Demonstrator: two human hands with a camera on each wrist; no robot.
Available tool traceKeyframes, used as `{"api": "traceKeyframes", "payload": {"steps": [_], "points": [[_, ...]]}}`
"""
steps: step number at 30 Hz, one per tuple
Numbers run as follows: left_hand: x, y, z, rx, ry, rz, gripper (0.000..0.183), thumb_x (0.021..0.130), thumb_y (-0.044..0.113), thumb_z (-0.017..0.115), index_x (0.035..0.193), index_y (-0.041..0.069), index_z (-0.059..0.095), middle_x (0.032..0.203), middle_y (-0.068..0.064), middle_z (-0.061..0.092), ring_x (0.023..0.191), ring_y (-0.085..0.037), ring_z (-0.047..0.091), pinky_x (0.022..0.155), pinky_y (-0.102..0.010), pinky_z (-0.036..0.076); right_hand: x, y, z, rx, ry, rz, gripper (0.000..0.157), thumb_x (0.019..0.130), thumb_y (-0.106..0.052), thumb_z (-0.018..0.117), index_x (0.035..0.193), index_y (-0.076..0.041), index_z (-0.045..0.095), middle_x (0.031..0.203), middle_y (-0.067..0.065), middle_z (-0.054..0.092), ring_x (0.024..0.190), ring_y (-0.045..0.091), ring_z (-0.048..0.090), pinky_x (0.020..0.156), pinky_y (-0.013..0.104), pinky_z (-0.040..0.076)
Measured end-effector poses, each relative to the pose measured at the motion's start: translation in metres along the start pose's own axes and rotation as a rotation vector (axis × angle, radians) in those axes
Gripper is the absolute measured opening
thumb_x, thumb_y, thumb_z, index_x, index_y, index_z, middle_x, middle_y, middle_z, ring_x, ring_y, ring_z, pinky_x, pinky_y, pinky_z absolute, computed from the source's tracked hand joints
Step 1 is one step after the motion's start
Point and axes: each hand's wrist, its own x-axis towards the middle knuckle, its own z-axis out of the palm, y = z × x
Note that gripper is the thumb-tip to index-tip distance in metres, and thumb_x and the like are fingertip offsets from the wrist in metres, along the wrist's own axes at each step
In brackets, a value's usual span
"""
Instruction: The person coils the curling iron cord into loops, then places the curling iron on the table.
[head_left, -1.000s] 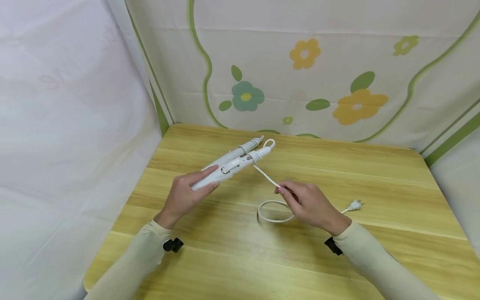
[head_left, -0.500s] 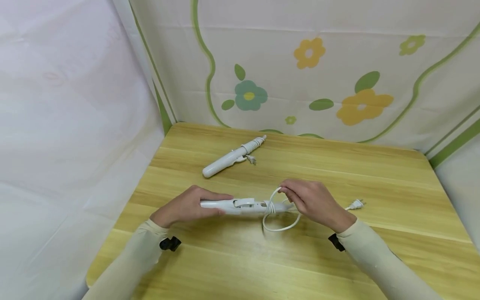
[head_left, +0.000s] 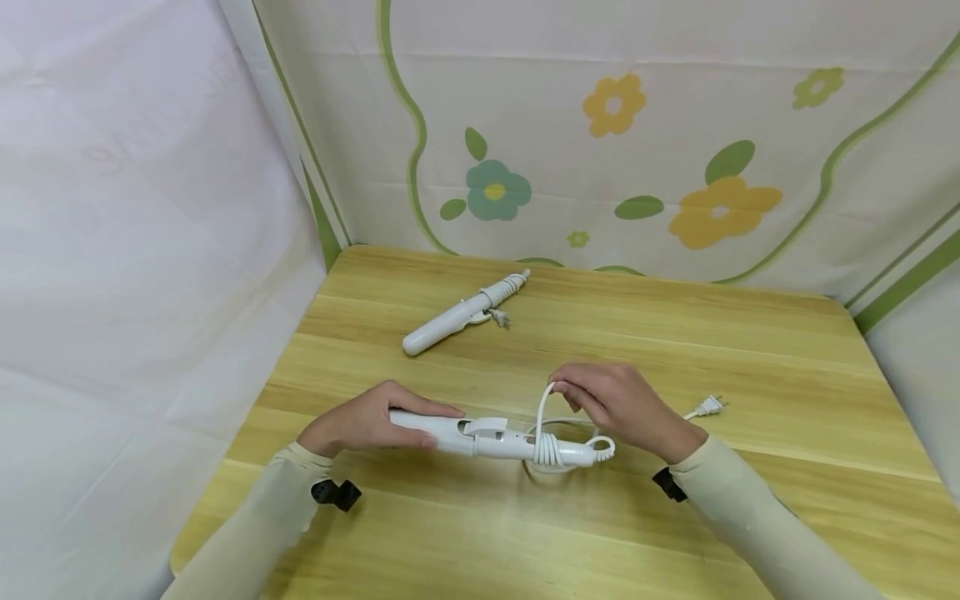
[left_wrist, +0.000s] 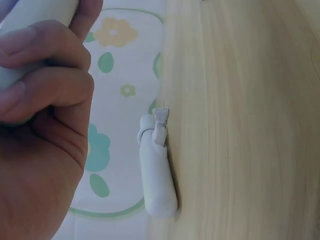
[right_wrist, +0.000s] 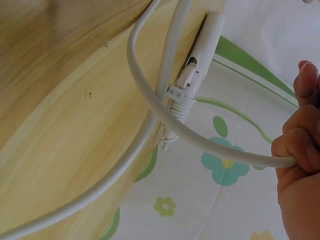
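Observation:
In the head view, my left hand (head_left: pixel 363 421) grips the thick rounded end of a white curling iron (head_left: pixel 502 444), held level over the table. A clip lever stands up on its body. White cord is wound in several turns round its narrow end. My right hand (head_left: pixel 618 407) pinches a length of this cord (head_left: pixel 542 408), pulled up from the turns. In the right wrist view, curled fingers (right_wrist: pixel 295 145) hold the cord (right_wrist: pixel 220 150), which crosses another strand. In the left wrist view, fingers (left_wrist: pixel 55 50) wrap round the white body (left_wrist: pixel 42 10).
A second white curling iron (head_left: pixel 446 325), its cord wound up and its plug beside it, lies at the back left of the wooden table (head_left: pixel 420 533). The loose cord's two-pin plug (head_left: pixel 709 406) is right of my right hand. A flower-print cloth (head_left: pixel 555 167) hangs behind.
The held curling iron has come down and nearer from beside the second one, turning from slanted to level. My right hand keeps the cord and has stayed almost in place.

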Motion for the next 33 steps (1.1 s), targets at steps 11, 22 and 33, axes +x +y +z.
{"api": "traceKeyframes", "payload": {"steps": [11,22,33], "points": [[-0.005,0.001,-0.001,-0.169,0.086,0.081,0.043,0.099,0.002,0.075,0.139,0.018,0.077,0.102,-0.004,0.077,0.054,-0.004,0.045,0.046,-0.022,0.037,0.001,-0.002,0.004,0.054,0.024,-0.002,0.009,0.110,-0.009,0.065,0.109,-0.016,0.071,0.077,-0.013,0.059,0.066,-0.005,0.046,0.060,0.017,0.045],[0.001,0.001,0.004,-0.213,0.195,0.137,0.044,0.100,0.001,0.074,0.143,0.012,0.073,0.096,0.003,0.077,0.054,-0.004,0.044,0.043,-0.027,0.035,0.002,-0.008,0.008,0.047,0.008,0.061,0.020,0.100,0.006,0.070,0.106,-0.013,0.072,0.090,-0.004,0.077,0.074,0.002,0.065,0.065,0.025,0.057],[0.011,0.008,0.009,-0.178,0.327,0.106,0.044,0.101,0.005,0.076,0.144,-0.001,0.069,0.083,-0.005,0.072,0.051,-0.007,0.041,0.045,-0.024,0.036,-0.002,-0.008,0.011,-0.029,-0.060,0.140,0.018,0.104,0.002,0.066,0.098,-0.014,0.073,0.073,-0.014,0.058,0.068,-0.005,0.047,0.065,0.025,0.047]]}}
